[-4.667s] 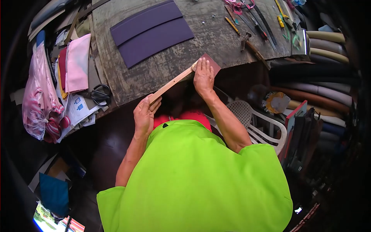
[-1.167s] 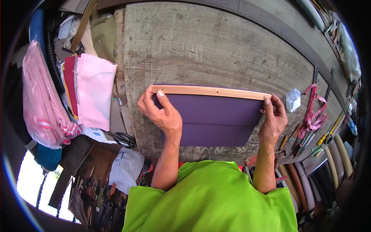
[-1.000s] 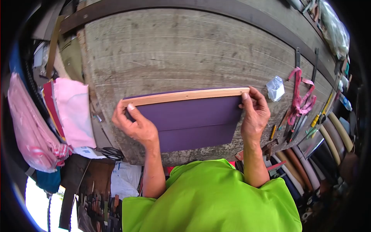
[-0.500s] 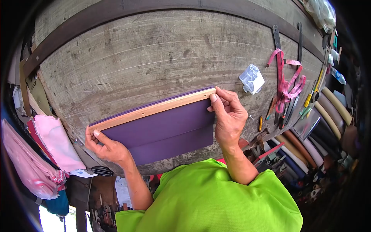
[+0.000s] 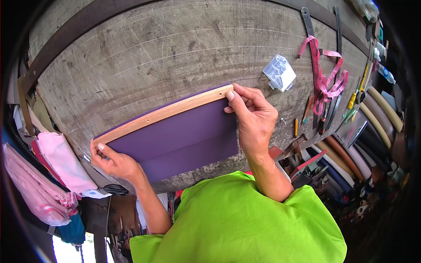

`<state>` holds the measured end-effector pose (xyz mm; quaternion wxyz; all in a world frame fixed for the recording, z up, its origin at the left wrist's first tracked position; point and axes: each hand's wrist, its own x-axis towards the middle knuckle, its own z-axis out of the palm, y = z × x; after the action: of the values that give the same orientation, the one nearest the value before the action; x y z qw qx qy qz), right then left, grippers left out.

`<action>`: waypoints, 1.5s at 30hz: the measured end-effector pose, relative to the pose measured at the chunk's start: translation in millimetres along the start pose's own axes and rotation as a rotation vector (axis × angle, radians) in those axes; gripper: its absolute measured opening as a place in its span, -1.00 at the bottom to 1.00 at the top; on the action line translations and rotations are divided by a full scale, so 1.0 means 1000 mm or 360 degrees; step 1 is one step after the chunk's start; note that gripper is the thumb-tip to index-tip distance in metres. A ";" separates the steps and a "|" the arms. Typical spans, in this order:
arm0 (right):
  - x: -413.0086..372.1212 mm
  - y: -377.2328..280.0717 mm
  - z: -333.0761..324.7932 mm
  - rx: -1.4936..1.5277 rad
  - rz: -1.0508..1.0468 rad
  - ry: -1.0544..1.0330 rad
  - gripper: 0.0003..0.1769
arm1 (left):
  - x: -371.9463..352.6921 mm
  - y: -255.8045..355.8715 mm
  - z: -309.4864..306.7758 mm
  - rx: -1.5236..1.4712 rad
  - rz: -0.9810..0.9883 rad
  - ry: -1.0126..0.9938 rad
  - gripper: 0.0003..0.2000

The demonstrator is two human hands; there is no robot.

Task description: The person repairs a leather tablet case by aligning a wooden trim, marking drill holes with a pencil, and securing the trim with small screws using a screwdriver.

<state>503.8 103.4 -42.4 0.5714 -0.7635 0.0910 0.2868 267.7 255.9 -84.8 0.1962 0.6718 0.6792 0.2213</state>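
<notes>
Long pale wooden strip (image 5: 164, 112) lies along purple sheet's (image 5: 184, 140) far edge, slanting up-right; left hand (image 5: 115, 161) and right hand (image 5: 253, 118) seemingly pinch its ends.

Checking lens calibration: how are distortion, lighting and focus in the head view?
Head view: strong fisheye, the wooden strip and workbench edge bow; black vignette at corners; soft even light, no glare on purple sheets; left hand and right hand sharp; overexposed patch bottom left.

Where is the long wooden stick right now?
In the head view, the wooden stick lies along the far edge of the purple sheets on the workbench, its ends pinched by the left hand and right hand.
</notes>
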 end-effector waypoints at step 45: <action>0.003 0.002 -0.001 -0.0245 -0.0132 -0.0047 -0.66 | -0.002 0.002 0.007 0.0026 0.0153 0.0166 -0.69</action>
<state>505.4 101.9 -45.7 0.5239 -0.8039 0.0284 0.2802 273.1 253.7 -89.6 0.1443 0.6929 0.6571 0.2595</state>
